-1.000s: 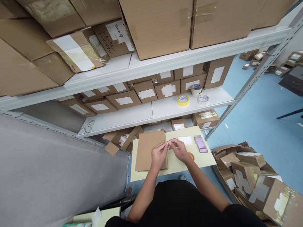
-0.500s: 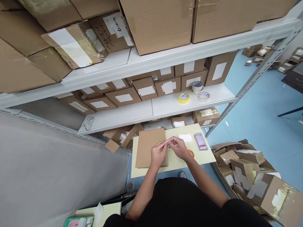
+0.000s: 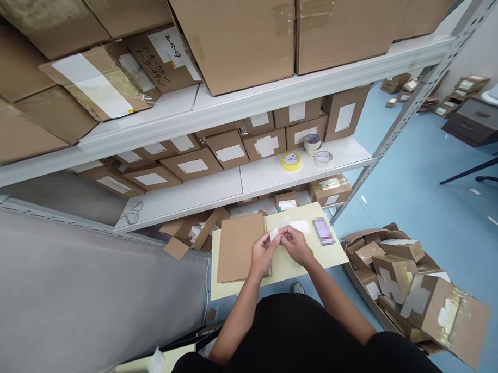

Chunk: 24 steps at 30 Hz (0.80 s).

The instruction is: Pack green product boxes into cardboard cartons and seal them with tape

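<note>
My left hand [image 3: 263,253] is closed in a pinch on a small white paper piece [image 3: 274,234]. Close against it, my right hand [image 3: 295,244] is pinched at the edge of a thin, translucent white slip [image 3: 283,223], which sticks up above the fingers. Both hands hover over a pale yellow board [image 3: 284,268]. On its left part, a flat brown cardboard box [image 3: 240,249] lies beside my left hand. White paper [image 3: 301,226] rests just beyond my right hand. A pixelated purple, phone-shaped item [image 3: 323,230] lies farther right.
A shelf ahead holds boxes, a yellow tape roll [image 3: 291,161] and white tape rolls [image 3: 323,158]. An open carton [image 3: 191,235] stands behind the board's left end. A large container of used boxes [image 3: 360,278] is on the floor at right. A grey wall [image 3: 92,279] is at left.
White pieces now show between my fingers, where they were barely visible before. The orange roll by my right wrist is now almost hidden. The camera view has shifted slightly.
</note>
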Tool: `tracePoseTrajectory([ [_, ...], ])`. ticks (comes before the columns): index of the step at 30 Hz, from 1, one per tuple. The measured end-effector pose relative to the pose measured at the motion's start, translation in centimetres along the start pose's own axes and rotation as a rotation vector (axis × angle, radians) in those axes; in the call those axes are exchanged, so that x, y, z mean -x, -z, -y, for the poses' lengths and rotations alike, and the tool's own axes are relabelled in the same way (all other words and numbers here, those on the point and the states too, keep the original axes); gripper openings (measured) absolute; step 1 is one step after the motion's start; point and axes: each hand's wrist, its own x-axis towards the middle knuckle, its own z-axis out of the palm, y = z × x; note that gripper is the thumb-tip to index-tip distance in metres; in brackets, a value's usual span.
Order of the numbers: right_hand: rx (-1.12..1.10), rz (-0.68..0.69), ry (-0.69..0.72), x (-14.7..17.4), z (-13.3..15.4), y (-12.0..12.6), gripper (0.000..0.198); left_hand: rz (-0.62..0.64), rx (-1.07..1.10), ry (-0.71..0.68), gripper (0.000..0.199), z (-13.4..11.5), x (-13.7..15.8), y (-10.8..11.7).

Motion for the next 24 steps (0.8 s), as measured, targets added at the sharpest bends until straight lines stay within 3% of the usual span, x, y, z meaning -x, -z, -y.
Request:
tracePoseTrajectory([
  [4,-0.015,-0.025,-0.049,0.1,-0.4,0.7,0.010,-0.031,-0.038,-0.016,0.044,0.5,-0.2,-0.2],
  [9,-0.170,-0.079,-0.134,0.1,-1.5,0.6,0.017,-0.111,-0.060,0.019,0.049,1.5,-0.5,0.1],
  [15,-0.230,-0.017,-0.166,-0.6,-1.5,-1.0,0.033,-0.015,-0.010,0.017,0.048,2.6,-1.0,0.8],
  [20,-0.219,-0.121,-0.198,-1.0,-1.7,-1.9,0.038,-0.098,0.098,0.094,0.046,2.8,-2.3,4.7],
  [24,-0.211,-0.415,-0.219,-1.2,-2.6,-2.9,0.034,-0.337,0.218,0.129,0.043,3.3,-3.5,10.4],
])
